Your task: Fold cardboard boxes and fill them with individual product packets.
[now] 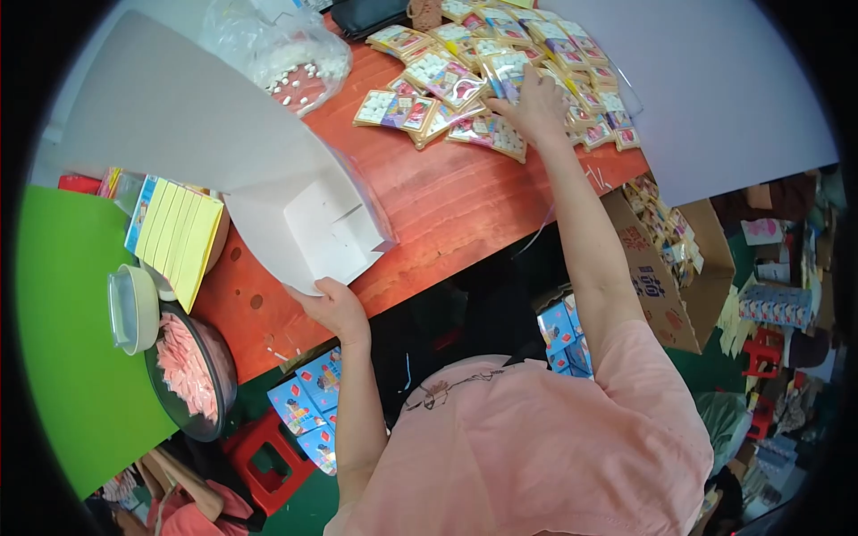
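"Packets [447, 80], flat and glossy, in white, purple and red: where do you see them?"

"Heaped in the upper centre of the frame, overlapping one another on the red tabletop [429, 241]."

"And the right hand [541, 105]?"

"It lies over the heap, the forearm running up from the lower right. Thumb and fingers are spread apart across one packet, touching it. I cannot tell whether they grip it, because the undersides of the fingertips are hidden."

"What about the left hand [340, 313]?"

"Its fingers pinch the near edge of an open white box [313, 255], just left of the frame's centre. A long white panel [179, 116] sweeps from there toward the upper left."

"Anything else around?"

"A clear plastic bag [326, 54] with small white lumps [307, 70] at the upper left, yellow folded cards [179, 232] at the left, and below them a dark bowl [204, 432] of pink strips [188, 371]. On the right, an open cardboard box [666, 313] holds more packets. Blue printed boxes [308, 402] show in the lower part, beyond the tabletop's near edge."
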A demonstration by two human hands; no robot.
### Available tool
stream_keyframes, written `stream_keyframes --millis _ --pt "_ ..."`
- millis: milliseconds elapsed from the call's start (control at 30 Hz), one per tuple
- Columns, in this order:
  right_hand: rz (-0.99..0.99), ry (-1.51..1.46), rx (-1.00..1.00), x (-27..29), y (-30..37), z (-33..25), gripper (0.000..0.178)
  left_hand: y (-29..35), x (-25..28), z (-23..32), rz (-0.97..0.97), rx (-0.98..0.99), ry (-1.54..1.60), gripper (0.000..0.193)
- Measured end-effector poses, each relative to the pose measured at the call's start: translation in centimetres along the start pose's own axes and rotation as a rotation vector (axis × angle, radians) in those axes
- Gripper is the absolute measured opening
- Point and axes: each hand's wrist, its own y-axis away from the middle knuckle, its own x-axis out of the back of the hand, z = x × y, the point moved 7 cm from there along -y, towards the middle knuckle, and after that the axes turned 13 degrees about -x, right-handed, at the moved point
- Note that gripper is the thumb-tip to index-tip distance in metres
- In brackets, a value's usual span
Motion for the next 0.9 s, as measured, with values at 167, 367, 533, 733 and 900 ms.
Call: stream_keyframes --millis 167,367,533,733,900 --pt "-0.074 -0.127 0.108 1.7 -2.6 -0.5 0.076 0.0 -0.1 -1.0 -0.026 -0.064 0.016 0.061" --pt "-0.417 -0.338 0.795 19.5 9.9 -18.9 0.028 -0.8 -0.7 -0.2 -0.102 -0.008 0.068 0.062" --pt "-0.532 0.277 1.473 15.3 18.8 -28.7 0.034 -0.9 0.7 -0.4 -0.091 0.030 0.043 0.061" --pt "-0.647 0.578 1.203 0.3 19.3 -29.7 0.067 -0.7 -0.4 0.1 -0.151 -0.039 0.009 0.072" --pt "-0.361 0.617 1.369 -2.5 21.5 -28.4 0.068 -0.9 -0.2 -0.3 -0.165 -0.035 0.019 0.077"
